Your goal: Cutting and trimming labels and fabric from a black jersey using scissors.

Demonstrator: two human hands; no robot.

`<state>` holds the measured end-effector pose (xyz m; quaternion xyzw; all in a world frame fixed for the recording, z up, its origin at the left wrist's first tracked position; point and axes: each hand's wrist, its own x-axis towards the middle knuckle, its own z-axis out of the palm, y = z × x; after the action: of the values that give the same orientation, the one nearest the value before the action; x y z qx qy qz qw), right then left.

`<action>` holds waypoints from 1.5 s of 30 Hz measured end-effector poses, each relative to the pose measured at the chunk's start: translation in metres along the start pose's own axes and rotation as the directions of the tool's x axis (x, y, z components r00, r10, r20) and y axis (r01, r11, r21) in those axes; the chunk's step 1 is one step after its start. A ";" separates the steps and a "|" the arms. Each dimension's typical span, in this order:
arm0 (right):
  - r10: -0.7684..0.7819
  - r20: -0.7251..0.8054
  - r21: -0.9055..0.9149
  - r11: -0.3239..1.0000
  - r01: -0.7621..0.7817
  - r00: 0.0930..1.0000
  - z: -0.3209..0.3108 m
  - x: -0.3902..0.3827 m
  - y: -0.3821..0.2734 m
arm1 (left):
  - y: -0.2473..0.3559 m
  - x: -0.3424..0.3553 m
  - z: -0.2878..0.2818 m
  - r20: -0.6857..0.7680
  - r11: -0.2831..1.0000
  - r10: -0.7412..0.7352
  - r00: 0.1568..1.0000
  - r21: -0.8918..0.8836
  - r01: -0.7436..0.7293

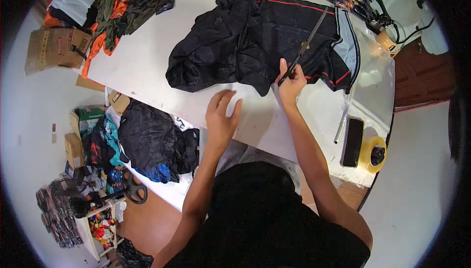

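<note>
A black garment with red piping (216,42) lies bunched at its left and flatter at its right on the white table (142,67). My right hand (292,82) grips the handles of a pair of scissors (304,46) at the garment's near edge. The scissors' blades point away and to the right, over the black cloth, and look closed. My left hand (223,116) is at the table's near edge, just short of the garment. Its fingers are apart and hold nothing.
A phone (352,142), a roll of clear tape (373,154) and a thin metal rod (340,125) lie at the right. Camouflage and orange clothes (115,15) are heaped at the far left, beside a cardboard box (56,48). Dark clothes (152,133) are piled below the table's left edge.
</note>
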<state>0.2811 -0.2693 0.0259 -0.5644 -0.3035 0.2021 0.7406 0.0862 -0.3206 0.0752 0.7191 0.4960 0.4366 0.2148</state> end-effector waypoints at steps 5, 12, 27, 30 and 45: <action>-0.011 -0.037 0.013 1.000 0.012 0.999 -0.021 -0.021 -0.006 | 0.033 0.016 0.049 0.036 0.950 0.219 0.975 0.218 -0.221; 0.111 0.068 0.122 0.985 -0.119 0.992 -0.036 -0.038 -0.016 | -0.007 0.012 0.057 0.051 0.989 -0.022 0.998 -0.144 0.030; 0.110 0.416 -0.017 0.993 -0.113 0.903 -0.021 -0.074 -0.051 | -0.005 -0.003 0.013 0.038 0.790 -0.200 0.979 -0.584 0.185; 0.157 0.450 0.032 0.981 -0.192 0.879 -0.025 -0.070 -0.057 | 0.013 0.001 0.005 -0.138 0.989 0.096 0.986 0.125 -0.079; 0.261 0.545 -0.290 0.950 -0.114 0.797 -0.043 -0.081 -0.076 | 0.017 -0.002 0.014 0.241 0.680 -0.350 0.905 -0.600 0.423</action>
<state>0.2476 -0.3734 0.0727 -0.5899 -0.4780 0.3978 0.5151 0.1066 -0.3282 0.0795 0.5035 0.4457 0.4843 0.5598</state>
